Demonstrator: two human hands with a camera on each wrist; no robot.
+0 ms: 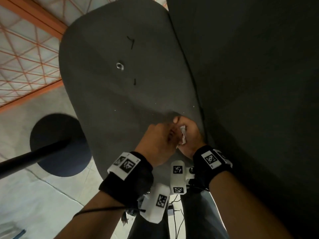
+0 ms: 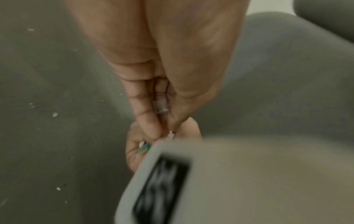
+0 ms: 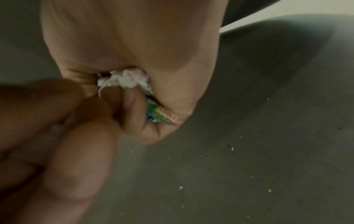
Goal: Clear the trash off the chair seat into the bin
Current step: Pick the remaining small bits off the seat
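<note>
Matt cloth, crumpled paper

Chair seat: matt grey fabric, crumb-flecked. Right hand holds soft crumpled tissue and a glossy printed wrapper.

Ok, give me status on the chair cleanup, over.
Right hand grips white tissue and green wrapper. Left hand pinching at it. Scraps and crumbs on chair seat: curled white scrap, dark bits. Bin not in view.

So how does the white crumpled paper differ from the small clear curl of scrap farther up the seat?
The white crumpled paper is held in the right hand, off the chair seat; the clear curl lies loose on it, untouched. The paper is opaque white and wadded; the curl is see-through and looped. Both are small trash.
</note>
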